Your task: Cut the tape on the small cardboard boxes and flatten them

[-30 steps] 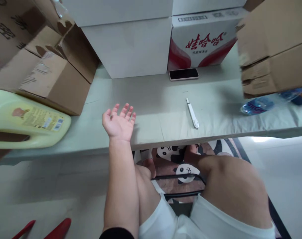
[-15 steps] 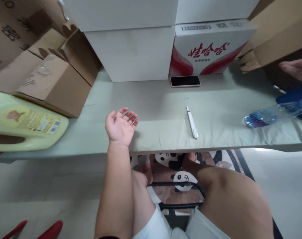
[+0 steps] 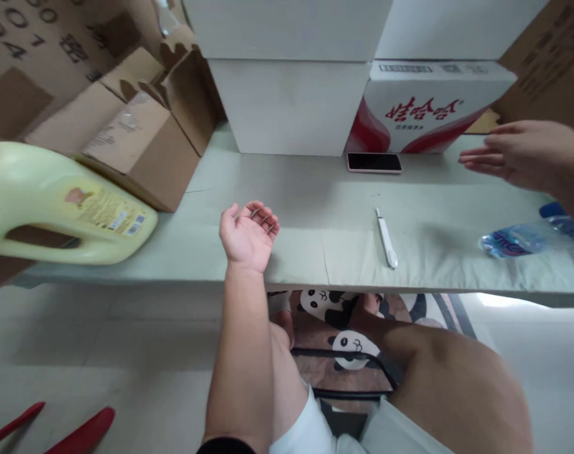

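My left hand (image 3: 251,236) rests palm up near the front edge of the cloth-covered table (image 3: 296,195), its fingers loosely curled and apart, with nothing in it. From the right side reaches my right hand (image 3: 508,151), fingers stretched out to the left and holding nothing. It hovers above a clear plastic bottle (image 3: 513,241) with a blue label, lying on its side. Between the hands lies a slim white craft knife (image 3: 385,238). A phone (image 3: 374,162) with a dark screen lies flat behind it.
White boxes (image 3: 291,107) and a red-and-white carton (image 3: 419,110) stand at the back. Brown cardboard boxes (image 3: 159,151) and a large pale yellow jug (image 3: 92,208) are on the left. Red objects (image 3: 88,432) lie on the floor at lower left.
My right hand has moved left and further into view, over the area behind the bottle. The view has shifted left. My left hand keeps nearly the same pose.
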Available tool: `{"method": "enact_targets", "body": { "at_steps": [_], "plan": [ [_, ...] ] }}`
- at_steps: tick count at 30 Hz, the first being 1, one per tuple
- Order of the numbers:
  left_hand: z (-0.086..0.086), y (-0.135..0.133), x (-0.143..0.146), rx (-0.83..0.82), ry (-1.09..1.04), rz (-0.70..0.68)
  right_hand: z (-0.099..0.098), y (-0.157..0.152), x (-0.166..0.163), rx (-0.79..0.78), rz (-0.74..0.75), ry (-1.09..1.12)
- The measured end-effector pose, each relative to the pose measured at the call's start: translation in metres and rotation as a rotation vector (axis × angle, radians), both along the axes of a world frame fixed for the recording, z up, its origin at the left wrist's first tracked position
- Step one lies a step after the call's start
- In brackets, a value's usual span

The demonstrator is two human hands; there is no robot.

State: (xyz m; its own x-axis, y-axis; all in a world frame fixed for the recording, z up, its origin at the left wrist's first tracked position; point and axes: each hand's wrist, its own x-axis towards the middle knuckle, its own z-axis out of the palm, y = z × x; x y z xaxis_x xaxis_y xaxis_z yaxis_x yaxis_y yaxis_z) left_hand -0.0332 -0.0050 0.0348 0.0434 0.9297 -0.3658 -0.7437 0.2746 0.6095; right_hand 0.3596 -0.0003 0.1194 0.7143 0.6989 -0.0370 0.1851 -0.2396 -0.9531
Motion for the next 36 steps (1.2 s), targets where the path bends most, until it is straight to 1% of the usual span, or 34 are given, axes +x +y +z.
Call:
{"method": "enact_targets", "body": {
  "at_steps": [1,3,5,8,10,12,13,14,16,18,20,22,24,27,29,31,33,34,36],
  "plan": [
    [0.001,-0.001,-0.004,-0.006,-0.016,0.016,0.002,0.003,-0.023,-0.098,0.037,0.009],
    [0.003,-0.002,-0.014,-0.023,-0.047,0.048,0.001,0.013,-0.069,-0.214,0.160,0.015],
    [0.004,-0.003,-0.025,-0.039,-0.074,0.077,-0.006,0.027,-0.117,-0.229,0.321,-0.009],
    [0.005,-0.001,-0.040,-0.052,-0.106,0.135,-0.027,0.055,-0.190,-0.226,0.584,-0.074],
    [0.004,0.002,-0.048,-0.065,-0.128,0.191,-0.039,0.073,-0.245,-0.192,0.768,-0.146],
    [0.004,0.005,-0.053,-0.083,-0.148,0.252,-0.042,0.086,-0.302,-0.062,1.047,-0.356],
    [0.004,0.006,-0.055,-0.094,-0.159,0.280,-0.041,0.090,-0.330,0.001,1.139,-0.466],
    [0.003,0.007,-0.057,-0.104,-0.174,0.302,-0.038,0.091,-0.358,0.054,1.200,-0.574],
    [0.002,0.009,-0.059,-0.119,-0.211,0.329,-0.029,0.091,-0.406,0.145,1.276,-0.770],
    [0.001,0.009,-0.062,-0.098,-0.224,0.330,-0.022,0.090,-0.442,0.170,1.345,-0.845],
    [0.000,0.009,-0.065,-0.051,-0.209,0.317,-0.020,0.092,-0.465,0.149,1.399,-0.855],
    [-0.001,0.008,-0.068,-0.032,-0.196,0.312,-0.023,0.097,-0.477,0.157,1.437,-0.842],
    [-0.001,0.007,-0.070,-0.062,-0.203,0.328,-0.028,0.104,-0.479,0.208,1.424,-0.783],
    [0.001,0.004,-0.073,-0.109,-0.178,0.404,-0.034,0.109,-0.464,0.229,1.275,-0.544],
    [0.002,0.002,-0.075,-0.102,-0.128,0.532,-0.034,0.105,-0.440,0.222,1.140,-0.343],
    [0.002,0.000,-0.077,-0.078,-0.059,0.706,-0.033,0.091,-0.405,0.277,1.007,-0.194],
    [0.000,-0.003,-0.077,-0.049,0.030,0.858,-0.030,0.065,-0.364,0.385,0.864,-0.140],
    [0.000,-0.003,-0.077,-0.035,0.082,0.909,-0.029,0.048,-0.343,0.430,0.759,-0.115],
    [-0.001,-0.004,-0.075,-0.008,0.181,0.941,-0.030,0.006,-0.301,0.511,0.610,-0.063]
  ]
}}
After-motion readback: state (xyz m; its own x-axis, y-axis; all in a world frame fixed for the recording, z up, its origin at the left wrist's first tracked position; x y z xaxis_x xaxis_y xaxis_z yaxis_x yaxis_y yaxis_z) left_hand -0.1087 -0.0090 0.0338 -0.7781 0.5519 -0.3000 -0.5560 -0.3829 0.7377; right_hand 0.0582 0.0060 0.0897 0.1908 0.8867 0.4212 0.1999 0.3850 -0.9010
